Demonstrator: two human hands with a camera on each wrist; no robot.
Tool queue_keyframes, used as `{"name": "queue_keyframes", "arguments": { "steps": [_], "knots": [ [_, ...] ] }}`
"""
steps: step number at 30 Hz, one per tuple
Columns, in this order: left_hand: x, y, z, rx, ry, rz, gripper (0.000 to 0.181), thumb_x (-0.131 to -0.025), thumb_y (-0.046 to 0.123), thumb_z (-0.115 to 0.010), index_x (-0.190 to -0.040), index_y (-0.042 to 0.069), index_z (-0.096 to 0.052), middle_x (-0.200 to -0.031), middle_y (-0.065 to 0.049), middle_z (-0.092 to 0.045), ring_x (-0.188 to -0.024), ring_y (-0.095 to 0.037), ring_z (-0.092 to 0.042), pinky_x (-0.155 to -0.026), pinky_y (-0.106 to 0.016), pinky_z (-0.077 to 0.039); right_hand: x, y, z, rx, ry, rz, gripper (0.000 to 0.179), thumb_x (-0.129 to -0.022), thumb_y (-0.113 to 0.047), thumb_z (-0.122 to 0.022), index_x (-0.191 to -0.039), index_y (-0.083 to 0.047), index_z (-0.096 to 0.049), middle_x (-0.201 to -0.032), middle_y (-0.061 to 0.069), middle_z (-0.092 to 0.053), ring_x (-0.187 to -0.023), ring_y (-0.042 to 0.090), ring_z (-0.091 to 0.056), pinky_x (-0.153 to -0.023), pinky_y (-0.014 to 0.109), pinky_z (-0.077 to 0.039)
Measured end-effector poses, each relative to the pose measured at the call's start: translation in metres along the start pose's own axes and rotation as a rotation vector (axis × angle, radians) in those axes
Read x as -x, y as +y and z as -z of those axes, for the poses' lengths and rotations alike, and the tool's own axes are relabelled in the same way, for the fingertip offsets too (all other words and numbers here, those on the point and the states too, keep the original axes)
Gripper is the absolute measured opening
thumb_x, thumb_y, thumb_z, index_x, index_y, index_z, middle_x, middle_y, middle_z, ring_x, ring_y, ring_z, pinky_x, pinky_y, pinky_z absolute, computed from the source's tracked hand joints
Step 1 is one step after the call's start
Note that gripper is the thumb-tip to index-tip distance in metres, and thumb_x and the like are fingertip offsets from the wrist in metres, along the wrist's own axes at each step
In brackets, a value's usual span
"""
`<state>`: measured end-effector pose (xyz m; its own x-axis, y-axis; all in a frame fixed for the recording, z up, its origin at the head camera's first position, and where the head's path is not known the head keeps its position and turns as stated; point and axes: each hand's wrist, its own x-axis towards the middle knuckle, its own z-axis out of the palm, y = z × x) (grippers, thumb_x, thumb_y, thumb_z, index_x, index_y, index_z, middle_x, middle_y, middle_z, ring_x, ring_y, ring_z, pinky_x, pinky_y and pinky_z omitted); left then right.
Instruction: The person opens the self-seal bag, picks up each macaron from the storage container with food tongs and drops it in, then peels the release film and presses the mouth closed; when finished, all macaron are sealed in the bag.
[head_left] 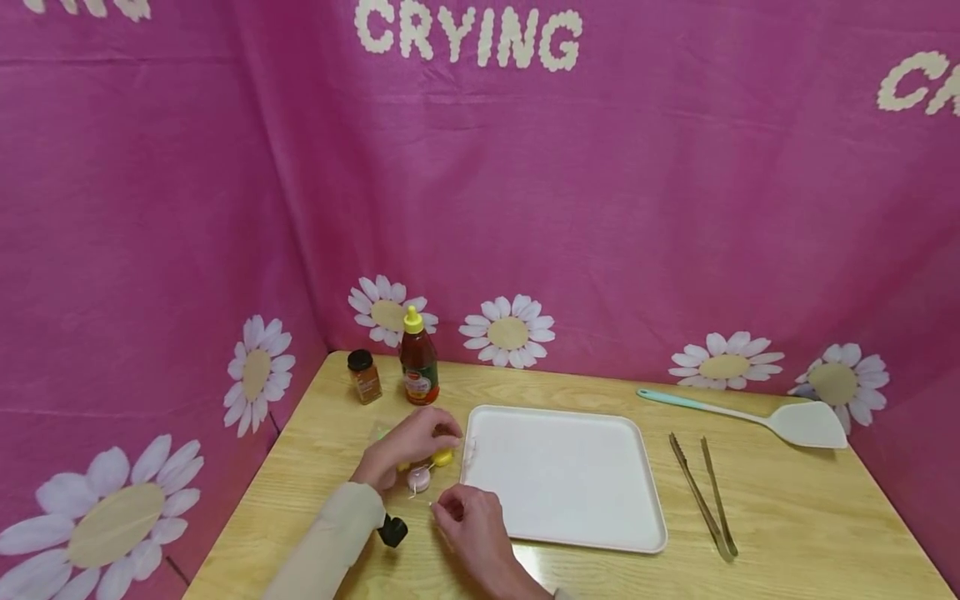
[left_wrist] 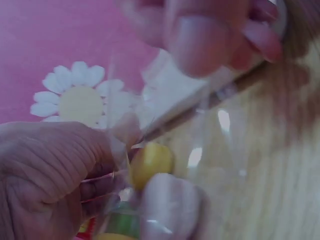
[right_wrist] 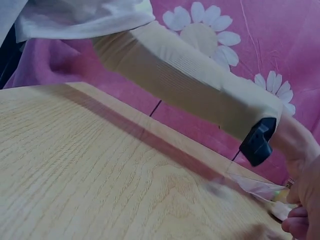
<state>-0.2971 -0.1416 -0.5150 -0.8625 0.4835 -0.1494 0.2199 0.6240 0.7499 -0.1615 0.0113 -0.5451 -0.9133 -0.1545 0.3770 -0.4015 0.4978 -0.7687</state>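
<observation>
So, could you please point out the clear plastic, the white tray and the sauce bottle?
Clear plastic (left_wrist: 195, 157): left wrist view, on a shiny streak.
White tray (head_left: 561, 479): head view, on its bare middle.
Sauce bottle (head_left: 418, 357): head view, on its dark red body.

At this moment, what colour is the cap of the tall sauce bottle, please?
The cap is yellow; it shows best in the head view.

Pale wood desk (right_wrist: 125, 175), pink cloth (right_wrist: 282, 30) behind it with white daisies (right_wrist: 200, 37). Left arm in beige sleeve (right_wrist: 195, 95) slants across, black device (right_wrist: 258, 142) at the wrist. White garment (right_wrist: 85, 17) above. Clear plastic bag (right_wrist: 257, 187) beside the right hand (right_wrist: 306, 202), curled fingers; something yellow (right_wrist: 281, 195) there, too blurred from here.
</observation>
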Motion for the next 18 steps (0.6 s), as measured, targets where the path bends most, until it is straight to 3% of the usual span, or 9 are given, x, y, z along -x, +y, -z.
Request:
{"name": "queue_keyframes", "arguments": {
  "steps": [4,8,15,18],
  "knots": [
    [-0.002,-0.008,-0.006,0.003,0.013,-0.052,0.006,-0.099,0.017,-0.074,-0.094,0.016,-0.077,-0.088,0.005,-0.069,-0.082,-0.012,-0.058,-0.078,-0.028,-0.051,0.001,-0.003,0.0,0.001,0.02,0.017,0.013,-0.085,-0.005,-0.08,-0.077,-0.012,-0.074,-0.069,-0.008,-0.07,-0.063,-0.006,-0.058,-0.061,0.014,-0.05],
    [0.007,-0.011,-0.009,0.075,0.066,-0.05,0.01,-0.103,0.017,-0.067,-0.095,0.014,-0.072,-0.088,0.003,-0.067,-0.081,-0.013,-0.058,-0.074,-0.026,-0.05,0.005,-0.004,0.004,-0.005,0.054,0.052,0.014,-0.084,-0.002,-0.081,-0.077,-0.011,-0.074,-0.07,-0.007,-0.071,-0.063,-0.005,-0.06,-0.06,0.012,-0.05],
    [0.043,-0.005,-0.015,0.272,0.195,-0.059,0.014,-0.106,0.016,-0.064,-0.103,0.003,-0.07,-0.089,-0.003,-0.071,-0.082,-0.016,-0.064,-0.073,-0.026,-0.055,0.03,-0.009,0.031,-0.038,0.054,0.067,0.014,-0.083,-0.001,-0.082,-0.08,-0.012,-0.075,-0.073,-0.008,-0.072,-0.066,-0.005,-0.06,-0.058,0.015,-0.052],
    [0.062,-0.001,-0.023,0.368,0.254,-0.106,0.015,-0.105,0.013,-0.064,-0.101,0.0,-0.068,-0.088,-0.011,-0.072,-0.08,-0.015,-0.066,-0.072,-0.024,-0.056,0.042,-0.009,0.044,-0.033,0.071,0.107,0.018,-0.08,0.001,-0.084,-0.08,-0.014,-0.075,-0.074,-0.009,-0.072,-0.066,-0.006,-0.06,-0.056,0.016,-0.052]
  ]
}}
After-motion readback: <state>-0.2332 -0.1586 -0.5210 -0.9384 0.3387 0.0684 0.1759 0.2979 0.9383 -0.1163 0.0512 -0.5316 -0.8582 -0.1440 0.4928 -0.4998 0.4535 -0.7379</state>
